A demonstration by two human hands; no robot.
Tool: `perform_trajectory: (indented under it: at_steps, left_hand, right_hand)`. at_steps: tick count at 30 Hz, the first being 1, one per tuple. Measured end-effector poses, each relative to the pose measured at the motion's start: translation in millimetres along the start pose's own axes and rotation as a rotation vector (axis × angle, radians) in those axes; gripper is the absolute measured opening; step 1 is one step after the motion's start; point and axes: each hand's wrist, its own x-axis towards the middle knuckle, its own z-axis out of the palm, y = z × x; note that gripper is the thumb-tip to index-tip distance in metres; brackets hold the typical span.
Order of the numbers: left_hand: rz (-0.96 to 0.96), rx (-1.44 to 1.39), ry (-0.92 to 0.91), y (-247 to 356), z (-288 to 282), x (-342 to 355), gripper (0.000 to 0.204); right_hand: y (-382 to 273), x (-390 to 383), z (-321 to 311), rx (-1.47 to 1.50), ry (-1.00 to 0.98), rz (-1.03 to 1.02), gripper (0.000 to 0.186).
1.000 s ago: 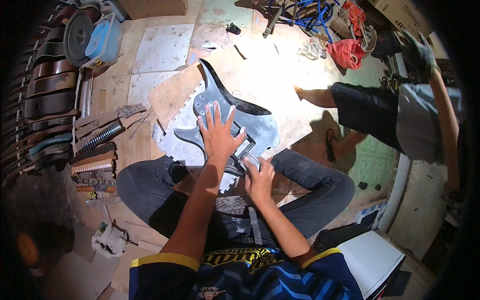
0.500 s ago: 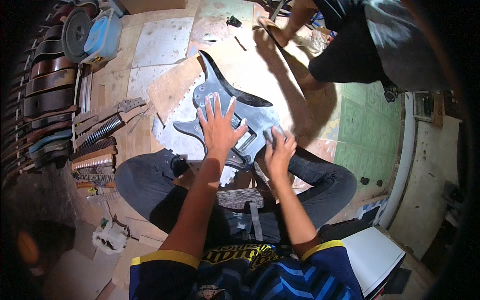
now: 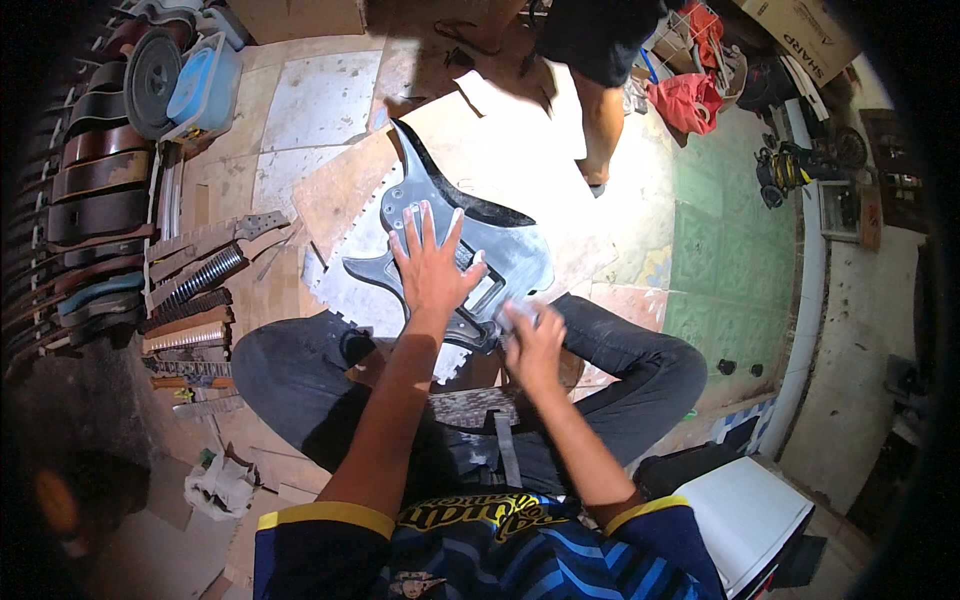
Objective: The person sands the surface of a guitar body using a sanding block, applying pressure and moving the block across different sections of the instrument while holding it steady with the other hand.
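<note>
Tiled floor (image 3: 705,260) in a crowded workshop, green toward the right, pale and scuffed toward the upper left. Along the left edge, a row of guitar bodies (image 3: 100,200) in browns and blacks, seen edge-on, and beside it, laid out on the floor, several guitar necks (image 3: 200,285). Farther up, a round grey lid (image 3: 153,82) just beside a clear tub (image 3: 215,120) with something blue inside. Toward the upper right, a red bag (image 3: 688,103) near a cardboard box (image 3: 800,35); at the lower right, a white box (image 3: 742,522); at the lower left, a crumpled white bag (image 3: 222,485).

On the floor in the middle, a thin brown board (image 3: 325,195), and on it a whitish mat (image 3: 345,285) with a toothed edge. Lying on mat and board, just beyond crossed legs (image 3: 640,365) in dark trousers: a dark grey guitar body (image 3: 520,248), with a long horn (image 3: 412,150) pointing away, a shorter horn (image 3: 370,268) pointing left and a rectangular cutout (image 3: 484,292).

Left hand (image 3: 433,272) palm down on that body, left of the cutout, with fingers spread wide; grip flat and fully opened out, holding nothing. Right hand (image 3: 535,345) at the near right part, blurred; grip curled around a small greyish block (image 3: 515,312). Cannot tell whether touching the body or just above it.

Beyond the board, at the top, the bare lower leg (image 3: 602,120) of another person, in dark shorts (image 3: 595,45).
</note>
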Motion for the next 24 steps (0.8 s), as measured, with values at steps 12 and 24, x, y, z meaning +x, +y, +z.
perform_trajectory:
  at_steps: [12,24]
  left_hand:
    - [0.022,-0.039,0.043,4.5,4.0,0.3,0.074]
    - [0.006,0.002,0.021,3.7,3.2,3.8,0.075]
  right_hand:
    - [24.3,54.9,-10.2,-0.008,0.033,0.079,0.05]
    - [18.3,57.7,2.1,-0.034,0.091,0.111,0.055]
